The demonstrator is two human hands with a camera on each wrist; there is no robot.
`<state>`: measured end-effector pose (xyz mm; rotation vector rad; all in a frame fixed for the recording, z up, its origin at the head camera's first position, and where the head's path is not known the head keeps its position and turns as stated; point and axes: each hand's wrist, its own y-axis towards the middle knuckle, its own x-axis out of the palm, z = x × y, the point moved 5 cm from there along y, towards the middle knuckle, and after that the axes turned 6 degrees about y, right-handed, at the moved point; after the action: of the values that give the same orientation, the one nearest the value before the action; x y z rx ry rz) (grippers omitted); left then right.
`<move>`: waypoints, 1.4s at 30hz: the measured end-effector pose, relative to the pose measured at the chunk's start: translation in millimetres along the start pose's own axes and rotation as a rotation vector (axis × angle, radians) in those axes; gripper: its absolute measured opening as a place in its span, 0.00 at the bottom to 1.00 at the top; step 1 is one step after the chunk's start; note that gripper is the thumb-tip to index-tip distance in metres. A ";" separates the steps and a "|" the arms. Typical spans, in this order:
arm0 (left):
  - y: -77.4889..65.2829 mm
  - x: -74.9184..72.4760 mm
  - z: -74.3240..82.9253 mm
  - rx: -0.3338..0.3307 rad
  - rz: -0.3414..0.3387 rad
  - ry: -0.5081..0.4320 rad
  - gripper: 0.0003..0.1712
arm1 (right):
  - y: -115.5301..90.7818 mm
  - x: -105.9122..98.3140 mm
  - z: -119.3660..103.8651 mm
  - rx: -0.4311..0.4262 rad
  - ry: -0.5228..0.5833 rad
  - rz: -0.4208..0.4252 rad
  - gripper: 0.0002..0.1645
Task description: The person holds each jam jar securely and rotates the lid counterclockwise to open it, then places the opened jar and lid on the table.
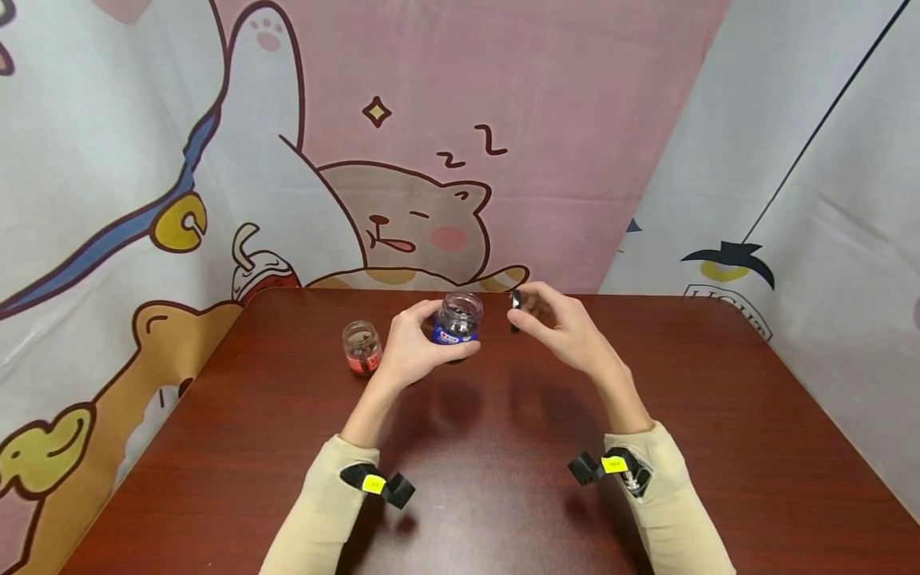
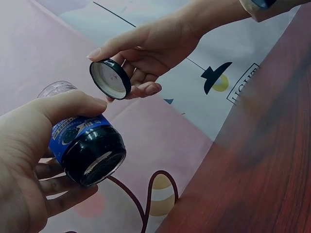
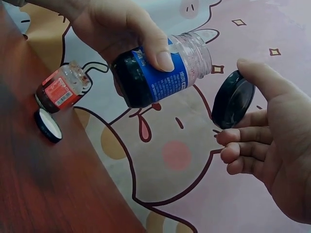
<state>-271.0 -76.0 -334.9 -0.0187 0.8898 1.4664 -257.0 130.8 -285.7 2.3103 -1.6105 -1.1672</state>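
Observation:
My left hand [image 1: 413, 343] grips a glass jar [image 1: 460, 315] with a blue label and dark contents, its mouth uncovered. In the left wrist view the jar [image 2: 92, 141] shows its dark base, with the thumb across the label and fingers beneath. To its right, my right hand [image 1: 564, 323] pinches a black lid [image 1: 516, 310] by its rim between thumb and fingers. The lid's pale inside [image 2: 110, 79] faces the jar in the left wrist view. A gap separates lid [image 3: 233, 100] and jar mouth [image 3: 199, 54] in the right wrist view. Both are held above the table.
A second, uncovered glass jar [image 1: 362, 349] with a red label stands on the brown table [image 1: 503, 495], left of my left hand. Beside it lies another black lid [image 3: 48, 125], pale inside facing up. A cartoon-printed cloth [image 1: 561, 120] hangs behind the table.

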 end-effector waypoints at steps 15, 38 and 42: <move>-2.0 9.6 -11.6 -0.067 -0.049 -0.020 0.32 | -0.9 6.3 18.3 0.070 -0.002 -0.038 0.23; -6.4 30.8 -26.3 -0.118 -0.040 0.035 0.32 | -0.6 12.0 39.3 0.164 0.034 -0.067 0.28; -6.9 33.7 -28.8 -0.120 -0.036 0.032 0.32 | -1.2 14.7 50.4 0.157 0.051 -0.072 0.29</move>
<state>-284.5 -63.7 -375.9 -0.1471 0.8225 1.4873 -285.5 135.9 -329.5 2.4916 -1.6709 -1.0197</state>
